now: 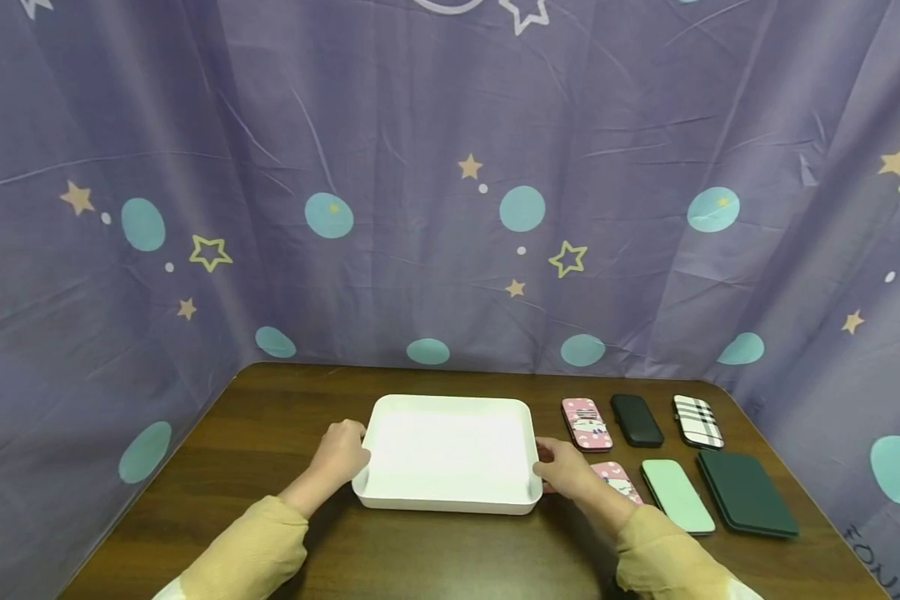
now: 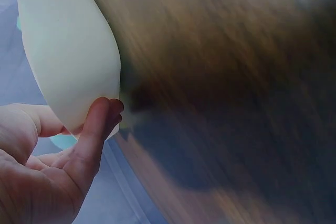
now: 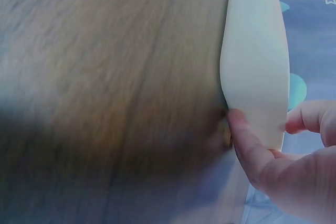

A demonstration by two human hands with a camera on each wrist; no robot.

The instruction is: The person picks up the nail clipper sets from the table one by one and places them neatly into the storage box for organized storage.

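Note:
A white rectangular tray [image 1: 450,505] with low walls and rounded corners is at the middle of the wooden table, with nothing in it. My left hand [image 1: 341,455] grips its left side, thumb over the rim. In the left wrist view, the fingers [image 2: 97,124] curl against the outer wall near the bottom edge. My right hand [image 1: 565,468] holds the opposite side the same way. The right wrist view shows a fingertip [image 3: 237,116] at the tray's lower edge and the thumb at the rim.
Right of the tray lie a pink patterned case [image 1: 587,423], a black case [image 1: 637,419], a plaid case [image 1: 698,421], a mint green case [image 1: 677,495] and a dark green case [image 1: 747,492]. A second pink case [image 1: 617,477] is partly behind my right hand. A purple curtain [image 1: 435,167] hangs behind the table [image 1: 420,550].

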